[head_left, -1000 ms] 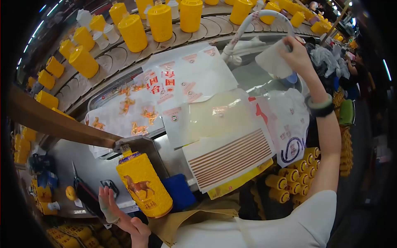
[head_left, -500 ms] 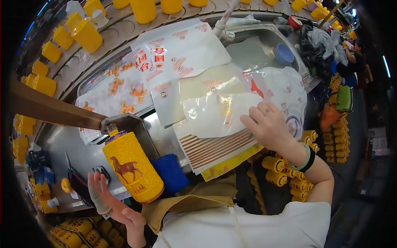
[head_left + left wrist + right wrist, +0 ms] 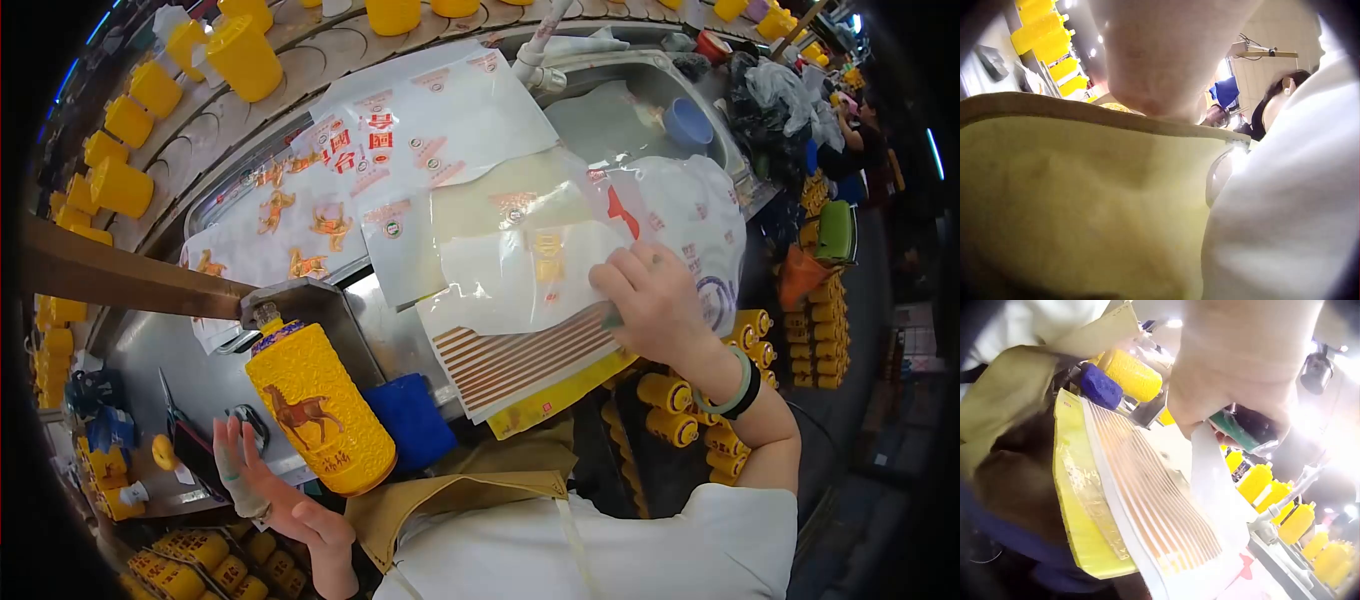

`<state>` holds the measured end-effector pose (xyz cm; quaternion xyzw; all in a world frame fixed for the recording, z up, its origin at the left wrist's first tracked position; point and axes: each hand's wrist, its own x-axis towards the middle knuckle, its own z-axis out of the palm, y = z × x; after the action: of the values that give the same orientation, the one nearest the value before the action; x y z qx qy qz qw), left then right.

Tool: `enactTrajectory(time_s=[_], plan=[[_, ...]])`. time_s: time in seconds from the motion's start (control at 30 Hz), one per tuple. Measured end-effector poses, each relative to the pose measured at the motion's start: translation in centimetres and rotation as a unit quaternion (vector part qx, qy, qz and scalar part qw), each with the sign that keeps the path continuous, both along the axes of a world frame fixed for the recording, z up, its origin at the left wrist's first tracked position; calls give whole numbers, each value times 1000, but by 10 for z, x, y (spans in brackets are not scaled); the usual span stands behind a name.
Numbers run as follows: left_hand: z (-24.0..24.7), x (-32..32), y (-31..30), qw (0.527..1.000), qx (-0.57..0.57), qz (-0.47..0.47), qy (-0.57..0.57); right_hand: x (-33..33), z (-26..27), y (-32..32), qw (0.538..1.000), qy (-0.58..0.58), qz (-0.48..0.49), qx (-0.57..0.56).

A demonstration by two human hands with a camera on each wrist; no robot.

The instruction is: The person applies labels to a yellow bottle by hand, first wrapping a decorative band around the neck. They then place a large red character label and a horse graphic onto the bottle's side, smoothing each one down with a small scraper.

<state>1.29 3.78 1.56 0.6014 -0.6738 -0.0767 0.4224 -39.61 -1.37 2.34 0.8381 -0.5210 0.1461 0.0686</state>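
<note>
My right hand (image 3: 650,305) pinches the right edge of a thin translucent sheet (image 3: 495,285) bearing gold characters, which lies over other printed sheets. In the right wrist view a green-and-dark object (image 3: 1244,428) shows within the curled fingers; its kind is unclear. A sheet with brown stripes (image 3: 525,360) and a yellow sheet (image 3: 560,402) stick out below. My left hand (image 3: 275,490), fingers extended and apart, is beside a yellow bottle (image 3: 325,420) with a brown horse on it. The bottle leans with its neck at a metal bracket (image 3: 300,305).
A brown bar (image 3: 130,265) runs to the bracket. Gold horse decals (image 3: 275,210) lie on sheets at the left. Behind are a sink (image 3: 650,75) with a blue bowl (image 3: 688,122) and a conveyor (image 3: 300,45) carrying yellow bottles. A blue cloth (image 3: 410,420) lies beside the bottle.
My right hand has come down from over the sink with the translucent sheet, which now lies on the other sheets. My left hand stays beside the bottle.
</note>
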Motion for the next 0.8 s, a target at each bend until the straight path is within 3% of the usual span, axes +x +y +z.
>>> enactTrajectory(time_s=[0.07, 0.17, 0.23, 0.3, 0.37, 0.4, 0.47, 0.6, 0.67, 0.73, 0.77, 0.8], plan=[[0, 1, 0, 1000, -4, -1, 3, -1, 4, -3, 1000, -18, -12, 11], [-1, 4, 1, 1000, -8, 2, 23, -29, 7, -28, 962, -242, -126, -9], [0, 7, 2, 1000, 8, 7, 22, -66, 20, -54, 881, -404, -233, 84], [1, 9, 2, 1000, 1, 8, 26, -122, 6, -96, 757, -571, -296, 113], [3, 10, 1, 1000, -3, 11, 28, -161, -3, -135, 721, -621, -298, 78], [5, 10, 1, 1000, 4, 18, 21, -168, -3, -155, 724, -619, -294, 77], [5, 9, 0, 999, 8, 29, 13, -179, -3, -194, 642, -671, -364, 71], [4, 9, -3, 999, 3, 39, 8, -181, -18, -279, 644, -677, -356, -20], [4, 8, -4, 999, 0, 47, 3, -170, -15, -307, 601, -726, -305, -132], [6, 4, -6, 998, 7, 61, 2, -178, -40, -326, 618, -718, -297, -118], [4, 4, -6, 998, 7, 64, 0, -176, -55, -332, 756, -530, -311, -225], [1, 5, -7, 998, 6, 59, 3, -173, -64, -335, 844, -307, -304, -319]])
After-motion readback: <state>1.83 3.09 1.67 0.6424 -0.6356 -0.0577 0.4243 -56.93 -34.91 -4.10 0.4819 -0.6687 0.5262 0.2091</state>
